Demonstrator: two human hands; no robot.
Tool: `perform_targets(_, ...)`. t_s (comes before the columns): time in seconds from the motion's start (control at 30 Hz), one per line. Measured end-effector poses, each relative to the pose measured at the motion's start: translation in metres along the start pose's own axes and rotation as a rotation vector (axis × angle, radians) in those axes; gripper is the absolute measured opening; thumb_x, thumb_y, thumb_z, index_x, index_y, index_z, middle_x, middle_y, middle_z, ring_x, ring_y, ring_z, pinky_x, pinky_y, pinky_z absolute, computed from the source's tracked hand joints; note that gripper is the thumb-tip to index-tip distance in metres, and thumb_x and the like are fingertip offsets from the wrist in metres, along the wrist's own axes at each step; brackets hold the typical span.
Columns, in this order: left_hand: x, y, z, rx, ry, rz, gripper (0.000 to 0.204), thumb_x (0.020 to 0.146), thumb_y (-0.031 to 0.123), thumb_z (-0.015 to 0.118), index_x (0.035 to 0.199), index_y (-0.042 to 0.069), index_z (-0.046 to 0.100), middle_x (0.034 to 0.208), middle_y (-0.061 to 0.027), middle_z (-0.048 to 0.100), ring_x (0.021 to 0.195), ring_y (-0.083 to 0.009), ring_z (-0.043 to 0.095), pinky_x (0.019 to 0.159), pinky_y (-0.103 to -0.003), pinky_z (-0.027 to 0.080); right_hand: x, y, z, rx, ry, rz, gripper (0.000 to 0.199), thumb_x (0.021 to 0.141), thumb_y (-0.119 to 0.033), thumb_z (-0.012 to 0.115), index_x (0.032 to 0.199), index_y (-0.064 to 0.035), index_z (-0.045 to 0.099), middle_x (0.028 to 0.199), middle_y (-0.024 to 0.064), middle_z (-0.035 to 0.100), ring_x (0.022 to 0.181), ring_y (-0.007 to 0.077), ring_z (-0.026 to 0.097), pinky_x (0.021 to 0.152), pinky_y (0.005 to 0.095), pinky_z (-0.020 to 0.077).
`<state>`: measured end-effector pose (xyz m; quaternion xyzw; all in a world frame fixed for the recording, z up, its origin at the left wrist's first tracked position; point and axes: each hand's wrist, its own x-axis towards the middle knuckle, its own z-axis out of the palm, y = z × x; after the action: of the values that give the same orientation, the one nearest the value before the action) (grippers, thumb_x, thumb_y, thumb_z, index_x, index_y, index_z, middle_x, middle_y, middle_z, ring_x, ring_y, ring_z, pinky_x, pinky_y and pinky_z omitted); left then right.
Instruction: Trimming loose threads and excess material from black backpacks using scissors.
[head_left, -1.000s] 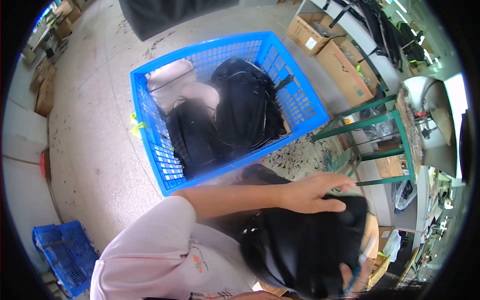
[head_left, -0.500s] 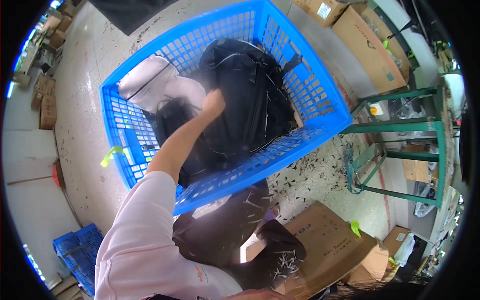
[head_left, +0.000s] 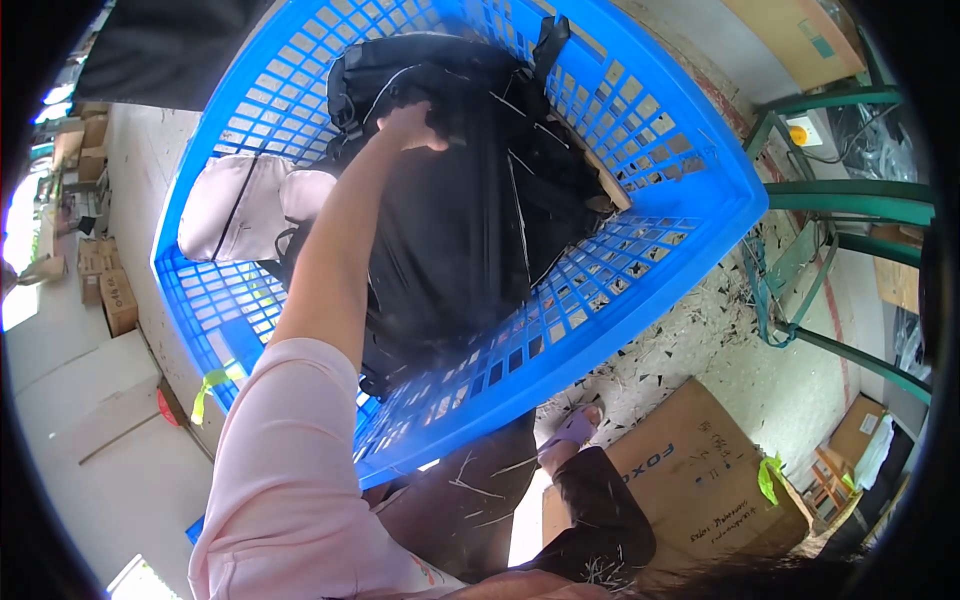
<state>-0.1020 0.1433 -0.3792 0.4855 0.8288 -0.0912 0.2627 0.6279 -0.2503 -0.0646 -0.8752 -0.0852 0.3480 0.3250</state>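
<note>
My left hand (head_left: 415, 125) reaches from a pink sleeve deep into a large blue plastic crate (head_left: 650, 285). Its fingers curl around the top edge of a black backpack (head_left: 480, 230) that fills the middle of the crate. A pale pink bag (head_left: 235, 205) lies beside it against the crate's left wall. My right hand is out of sight.
The crate stands on a concrete floor littered with scraps. A brown cardboard box (head_left: 700, 470) lies by my sandalled foot (head_left: 572, 430). A green metal table frame (head_left: 850, 200) stands to the right. More cartons (head_left: 105, 285) sit at the far left.
My left hand left the black bag near my lap, swung into the crate and closed on the black backpack. My head has dropped closer to the crate.
</note>
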Motion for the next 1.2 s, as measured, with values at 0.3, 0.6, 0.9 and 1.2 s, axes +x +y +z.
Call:
perform_targets(0.3,-0.115,-0.026,-0.041,-0.289,0.309,0.426,0.049,0.057,0.023,0.075,0.098,0.003,0.056,0.095,-0.0176,0.060,0.092,-0.0343,0.057,0.078,-0.039,0.044,-0.053,0.061,-0.007,0.366,-0.158,0.001,0.037,0.091,-0.036,0.043,0.107,-0.0044,0.054,0.061,0.0043,0.053,0.043,0.0084,0.044,0.038,0.0161,0.0341)
perform_targets(0.6,-0.395,0.015,-0.191,-0.088,0.884,0.892,0.038,0.065,0.006,0.067,0.102,0.003,0.058,0.070,-0.0111,0.058,0.065,-0.0289,0.056,0.060,-0.037,0.040,-0.099,0.044,0.002,0.536,-0.497,-0.227,0.038,0.090,-0.037,0.045,0.107,-0.0042,0.054,0.061,0.0047,0.052,0.045,0.0105,0.047,0.039,0.0170,0.0369)
perform_targets(0.9,-0.544,-0.006,-0.260,-0.942,0.836,0.939,0.026,0.072,0.007,0.071,0.094,-0.001,0.060,0.079,0.0017,0.060,0.074,-0.0060,0.052,0.070,-0.021,0.042,-0.134,-0.051,0.053,0.126,-0.064,-1.394,0.039,0.073,0.002,0.065,0.111,-0.0039,0.053,0.064,-0.0013,0.050,0.059,0.0056,0.046,0.055,0.0196,0.0401)
perform_targets(1.2,-0.570,0.010,-0.229,-1.450,0.095,1.131,0.039,0.070,0.005,0.070,0.107,0.002,0.058,0.097,-0.0035,0.063,0.086,-0.0134,0.059,0.080,-0.025,0.045,-0.165,-0.096,0.040,0.550,-0.767,-1.224,0.065,0.074,-0.029,0.071,0.125,-0.0050,0.040,0.107,0.0080,0.056,0.093,0.0148,0.051,0.084,0.0293,0.0398)
